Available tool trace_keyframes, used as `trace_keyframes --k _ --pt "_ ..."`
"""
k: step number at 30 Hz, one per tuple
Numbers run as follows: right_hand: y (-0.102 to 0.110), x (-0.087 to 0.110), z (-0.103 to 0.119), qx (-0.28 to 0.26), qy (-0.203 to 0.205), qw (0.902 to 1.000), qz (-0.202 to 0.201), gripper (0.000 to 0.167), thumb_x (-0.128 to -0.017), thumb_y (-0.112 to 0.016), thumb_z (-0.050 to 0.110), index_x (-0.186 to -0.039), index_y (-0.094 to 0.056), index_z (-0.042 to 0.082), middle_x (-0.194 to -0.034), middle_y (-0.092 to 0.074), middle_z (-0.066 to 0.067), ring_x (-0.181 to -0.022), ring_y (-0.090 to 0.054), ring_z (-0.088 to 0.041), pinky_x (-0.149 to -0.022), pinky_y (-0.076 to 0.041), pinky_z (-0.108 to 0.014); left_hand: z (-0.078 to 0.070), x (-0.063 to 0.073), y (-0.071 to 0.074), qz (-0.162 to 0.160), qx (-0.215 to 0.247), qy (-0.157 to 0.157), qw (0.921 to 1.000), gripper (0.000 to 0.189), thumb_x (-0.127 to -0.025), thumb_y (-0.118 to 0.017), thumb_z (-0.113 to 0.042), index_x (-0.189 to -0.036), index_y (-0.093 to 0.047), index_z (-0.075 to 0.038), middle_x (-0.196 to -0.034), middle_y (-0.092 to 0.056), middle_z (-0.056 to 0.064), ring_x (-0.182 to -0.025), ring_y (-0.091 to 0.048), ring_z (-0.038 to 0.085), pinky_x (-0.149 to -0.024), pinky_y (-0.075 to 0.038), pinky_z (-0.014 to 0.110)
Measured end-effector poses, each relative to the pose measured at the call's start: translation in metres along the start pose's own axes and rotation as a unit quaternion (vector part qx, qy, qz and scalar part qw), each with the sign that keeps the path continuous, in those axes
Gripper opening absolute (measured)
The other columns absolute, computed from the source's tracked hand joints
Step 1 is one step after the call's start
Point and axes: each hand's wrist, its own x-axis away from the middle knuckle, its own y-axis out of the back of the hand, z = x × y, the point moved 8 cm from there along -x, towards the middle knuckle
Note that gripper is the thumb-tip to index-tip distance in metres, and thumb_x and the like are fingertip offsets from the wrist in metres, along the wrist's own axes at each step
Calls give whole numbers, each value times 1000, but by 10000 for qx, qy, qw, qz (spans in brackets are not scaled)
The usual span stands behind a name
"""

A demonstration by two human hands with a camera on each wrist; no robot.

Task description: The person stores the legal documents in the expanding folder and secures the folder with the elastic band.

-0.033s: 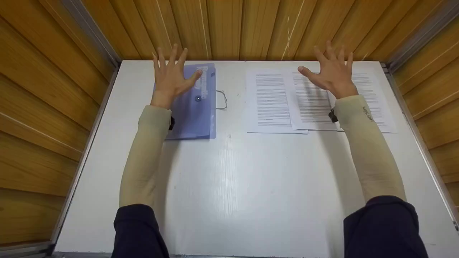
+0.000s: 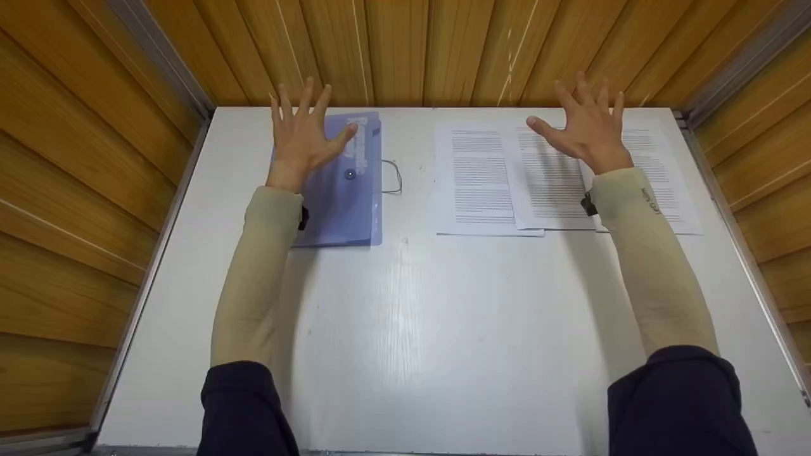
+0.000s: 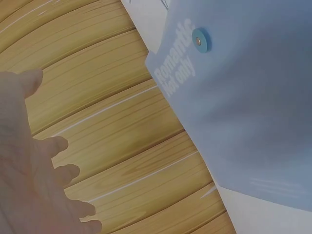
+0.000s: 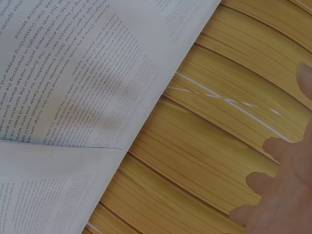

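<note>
A person's left hand (image 2: 301, 136) is held above the upper part of a translucent blue-violet plastic document folder (image 2: 336, 209), fingers spread, thumb pointing out to the side and nothing in its grasp. The folder lies flat near the far edge of a white tabletop (image 2: 405, 316), on the left side. It carries pale lettering, which the left wrist view shows as "Romantic" and "Not only", and a small round button (image 2: 350, 173); a thin grey cord loop (image 2: 400, 180) sticks out from its right edge.

The right hand (image 2: 586, 133) is likewise spread and holds nothing, raised above white printed paper sheets (image 2: 475, 190) on the right side of the tabletop. They lie flat, side by side and partly overlapping, the middle one covering an edge of the left one; the right one is partly hidden by the arm. In both wrist views the hands are apart from folder and sheets.

Beige sleeves (image 2: 250, 285) cover both forearms, and a wall of yellow-brown wood-patterned slats (image 2: 405, 50) stands behind the tabletop
</note>
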Motion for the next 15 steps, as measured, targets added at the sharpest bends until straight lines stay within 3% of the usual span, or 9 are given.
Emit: trace_keyframes --k 7,15 --pt "0 2 13 -143 109 9998 -67 103 -97 -37 84 -173 -3 25 -178 17 -7 -160 26 -46 -124 22 -65 -1 6 3 -88 58 -6 9999 95 -96 -38 -79 -173 -15 -27 -181 -2 7 -163 10 50 -130 8 64" --pt "-5 7 53 -218 675 9972 -248 100 -100 -41 77 -173 -10 17 -181 4 -10 -165 15 -41 -130 13 -60 0 22 0 -308 129 -46 9994 92 -97 -45 -73 -171 -28 -20 -180 -16 13 -163 -7 53 -130 -9 67"
